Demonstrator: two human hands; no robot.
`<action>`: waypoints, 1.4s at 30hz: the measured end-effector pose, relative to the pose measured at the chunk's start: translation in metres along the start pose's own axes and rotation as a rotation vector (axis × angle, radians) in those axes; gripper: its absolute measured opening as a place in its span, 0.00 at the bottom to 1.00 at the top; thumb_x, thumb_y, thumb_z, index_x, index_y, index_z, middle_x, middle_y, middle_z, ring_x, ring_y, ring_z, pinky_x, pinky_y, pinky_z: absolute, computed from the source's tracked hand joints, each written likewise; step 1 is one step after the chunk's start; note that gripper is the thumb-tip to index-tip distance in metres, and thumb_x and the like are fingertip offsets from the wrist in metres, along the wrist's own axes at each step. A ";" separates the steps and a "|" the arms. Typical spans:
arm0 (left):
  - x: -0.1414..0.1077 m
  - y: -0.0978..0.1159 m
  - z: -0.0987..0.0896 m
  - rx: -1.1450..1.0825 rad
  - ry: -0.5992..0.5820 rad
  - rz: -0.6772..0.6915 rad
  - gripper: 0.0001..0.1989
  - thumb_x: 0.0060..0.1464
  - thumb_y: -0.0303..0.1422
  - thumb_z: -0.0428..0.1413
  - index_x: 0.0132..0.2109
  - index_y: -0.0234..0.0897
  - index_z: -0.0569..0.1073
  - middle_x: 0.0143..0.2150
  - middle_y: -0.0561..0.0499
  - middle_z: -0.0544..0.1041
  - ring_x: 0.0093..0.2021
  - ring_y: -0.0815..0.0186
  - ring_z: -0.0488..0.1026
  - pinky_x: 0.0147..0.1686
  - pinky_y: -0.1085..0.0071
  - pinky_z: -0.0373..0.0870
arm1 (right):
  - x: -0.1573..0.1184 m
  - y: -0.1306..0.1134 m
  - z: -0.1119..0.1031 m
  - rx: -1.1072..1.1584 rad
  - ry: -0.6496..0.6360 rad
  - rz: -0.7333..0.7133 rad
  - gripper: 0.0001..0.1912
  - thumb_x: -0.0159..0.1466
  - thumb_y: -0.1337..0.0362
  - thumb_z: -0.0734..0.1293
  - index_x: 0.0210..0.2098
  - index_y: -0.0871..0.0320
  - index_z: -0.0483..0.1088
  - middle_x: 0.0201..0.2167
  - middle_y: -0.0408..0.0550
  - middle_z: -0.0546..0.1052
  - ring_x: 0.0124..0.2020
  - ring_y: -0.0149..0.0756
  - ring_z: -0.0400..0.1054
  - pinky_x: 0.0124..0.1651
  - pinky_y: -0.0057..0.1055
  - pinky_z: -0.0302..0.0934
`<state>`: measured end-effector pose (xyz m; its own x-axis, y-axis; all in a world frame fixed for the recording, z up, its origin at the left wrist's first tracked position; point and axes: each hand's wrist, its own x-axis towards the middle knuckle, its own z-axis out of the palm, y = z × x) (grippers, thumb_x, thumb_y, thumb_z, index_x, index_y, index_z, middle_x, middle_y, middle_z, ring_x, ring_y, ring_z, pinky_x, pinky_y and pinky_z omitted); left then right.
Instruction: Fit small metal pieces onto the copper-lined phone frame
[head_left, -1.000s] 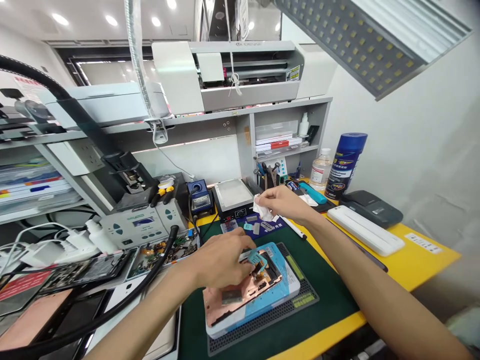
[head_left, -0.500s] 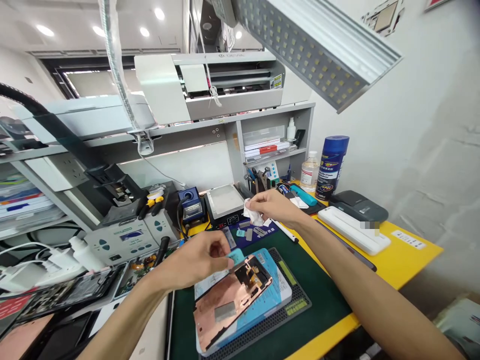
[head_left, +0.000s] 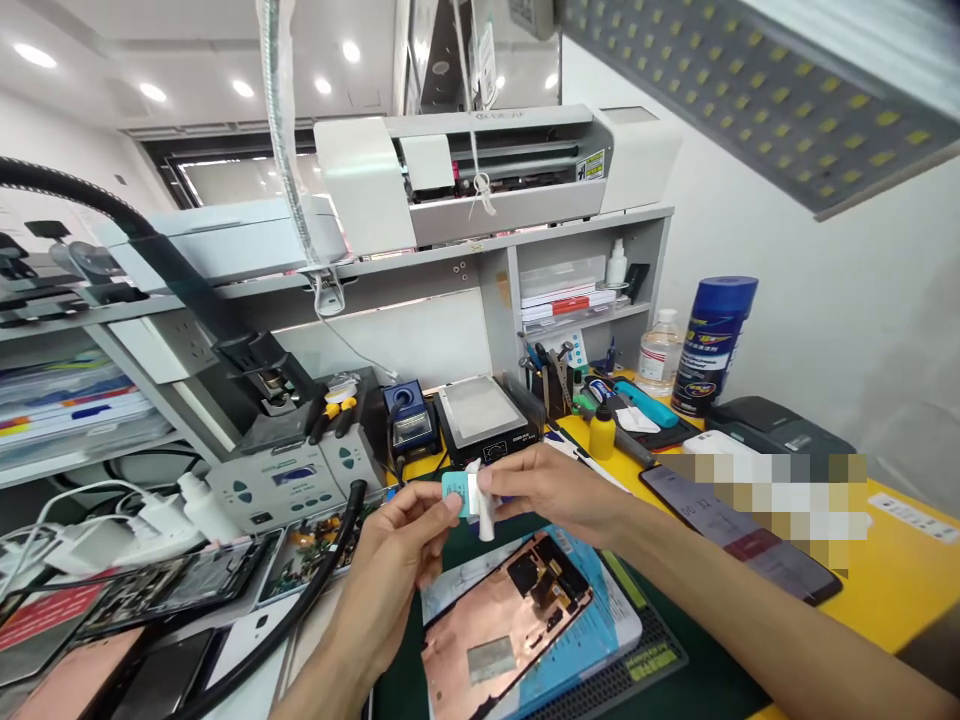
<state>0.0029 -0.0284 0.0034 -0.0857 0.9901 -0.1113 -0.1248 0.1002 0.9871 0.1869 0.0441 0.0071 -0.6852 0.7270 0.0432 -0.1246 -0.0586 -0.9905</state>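
Note:
A small teal card (head_left: 454, 488) is pinched between the thumb and fingers of my left hand (head_left: 401, 545). Pressed against the card's right end is a white tissue (head_left: 485, 512), gripped by my right hand (head_left: 551, 490). Below both hands, a copper-coloured phone panel (head_left: 480, 640) with black edges and a flex cable lies on a blue and white box (head_left: 600, 620). Under the box is a black perforated mat (head_left: 664, 655) on a dark green work mat (head_left: 720, 660).
A phone (head_left: 739, 530) lies at the right, near a blue spray can (head_left: 711, 345) and a clear bottle (head_left: 658, 355). A yellow bottle (head_left: 601, 433) and a heating plate (head_left: 484, 415) stand behind my hands. A black hose (head_left: 300, 610) curves at the left.
My left hand has lifted the teal card up off the phone panel. My right hand has brought the tissue down to it, and the two hands are now together. The view has shifted.

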 end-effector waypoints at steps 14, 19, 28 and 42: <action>-0.018 0.003 -0.014 0.536 -0.299 0.114 0.16 0.58 0.44 0.55 0.30 0.36 0.74 0.23 0.55 0.66 0.25 0.69 0.60 0.24 0.73 0.54 | -0.010 -0.007 0.009 -0.460 -0.150 -0.013 0.14 0.61 0.56 0.72 0.31 0.61 0.71 0.22 0.41 0.70 0.24 0.28 0.60 0.25 0.24 0.53; -0.021 0.011 -0.019 0.483 -0.445 0.021 0.15 0.57 0.44 0.56 0.31 0.37 0.75 0.24 0.54 0.69 0.25 0.67 0.62 0.25 0.72 0.56 | -0.018 -0.016 0.015 -0.652 -0.262 -0.072 0.11 0.64 0.60 0.68 0.29 0.60 0.68 0.20 0.38 0.66 0.23 0.26 0.57 0.24 0.24 0.50; -0.018 0.002 -0.013 0.296 -0.251 0.115 0.16 0.56 0.45 0.59 0.29 0.36 0.74 0.22 0.59 0.59 0.22 0.73 0.52 0.22 0.73 0.48 | -0.016 -0.008 0.019 -0.453 -0.022 -0.245 0.10 0.61 0.65 0.71 0.28 0.61 0.67 0.22 0.37 0.64 0.24 0.25 0.55 0.26 0.23 0.50; -0.020 -0.009 -0.008 0.094 -0.012 0.129 0.16 0.52 0.47 0.62 0.31 0.36 0.76 0.23 0.56 0.63 0.21 0.73 0.53 0.20 0.72 0.46 | -0.006 -0.013 0.008 -0.336 0.224 -0.307 0.18 0.66 0.53 0.67 0.28 0.60 0.66 0.22 0.38 0.63 0.23 0.25 0.55 0.24 0.24 0.50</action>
<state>-0.0018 -0.0500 -0.0044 -0.0837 0.9963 0.0182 -0.0205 -0.0200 0.9996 0.1868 0.0352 0.0208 -0.4778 0.8074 0.3462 -0.0332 0.3772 -0.9255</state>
